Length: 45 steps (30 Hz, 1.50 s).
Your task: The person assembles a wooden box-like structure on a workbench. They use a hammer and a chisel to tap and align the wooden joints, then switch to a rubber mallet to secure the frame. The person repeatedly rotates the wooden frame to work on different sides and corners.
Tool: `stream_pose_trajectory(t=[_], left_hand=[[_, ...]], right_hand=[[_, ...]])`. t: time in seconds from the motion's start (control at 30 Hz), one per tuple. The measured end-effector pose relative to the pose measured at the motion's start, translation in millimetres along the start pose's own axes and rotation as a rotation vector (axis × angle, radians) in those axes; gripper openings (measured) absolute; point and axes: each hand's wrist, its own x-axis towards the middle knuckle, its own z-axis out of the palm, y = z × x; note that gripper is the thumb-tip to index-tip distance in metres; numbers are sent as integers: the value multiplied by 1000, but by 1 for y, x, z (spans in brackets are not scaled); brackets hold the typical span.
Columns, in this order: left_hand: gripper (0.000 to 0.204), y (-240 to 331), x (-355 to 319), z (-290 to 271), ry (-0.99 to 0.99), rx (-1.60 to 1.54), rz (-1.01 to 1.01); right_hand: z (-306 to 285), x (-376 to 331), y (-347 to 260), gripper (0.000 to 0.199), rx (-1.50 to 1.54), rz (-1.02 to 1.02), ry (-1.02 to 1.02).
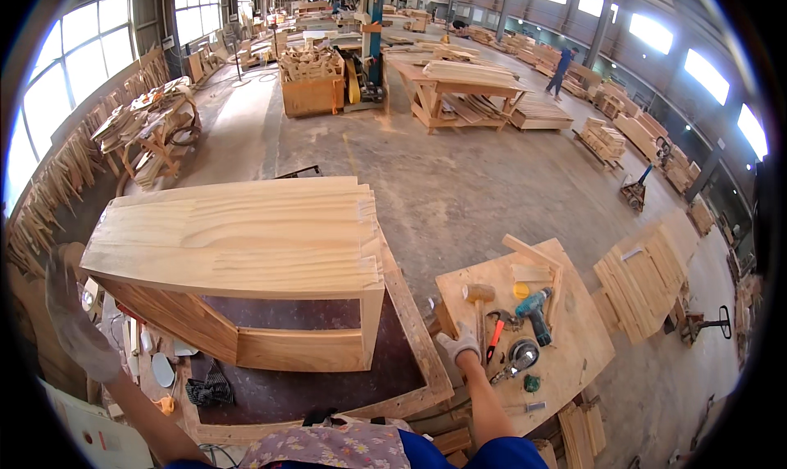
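Observation:
A pale wooden box frame (pixel 229 239) with jointed corners stands on a dark-topped workbench (pixel 328 393) in front of me. Off its left end, my gloved left hand (pixel 74 317) is raised, fingers stretched upward and slightly blurred. It looks empty, though I cannot tell whether it touches the frame. On the plywood side table at right, my gloved right hand (pixel 461 343) closes at the lower end of a wooden mallet (pixel 479 293)'s handle; the mallet head rests on the board. Beside it lie a claw hammer (pixel 495 338) with a red-orange grip and a teal cordless drill (pixel 535 315).
The plywood table (pixel 574 371) also bears a yellow disc (pixel 521 290), a round metal tool (pixel 522 356) and wood strips. A black striped cloth (pixel 209 387) lies at the bench's left. Stacked boards (pixel 643 280) stand right; a person (pixel 561 71) is far off among timber.

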Motion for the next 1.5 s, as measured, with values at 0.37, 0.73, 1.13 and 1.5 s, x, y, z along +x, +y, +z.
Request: stream_pose_trajectory(t=[0.37, 0.73, 1.13, 1.5], left_hand=[[54, -212, -197, 15, -406, -1371, -1251], [58, -191, -166, 6, -1243, -696, -1128], [71, -184, -174, 15, -1101, -539, -799], [69, -141, 17, 74, -583, -1120, -995]], right_hand=[[58, -17, -146, 58, 703, 87, -492], [74, -70, -153, 36, 897, 252, -574], [81, -39, -141, 29, 1298, 35, -436], [-80, -14, -360, 33, 1160, -617, -626]])
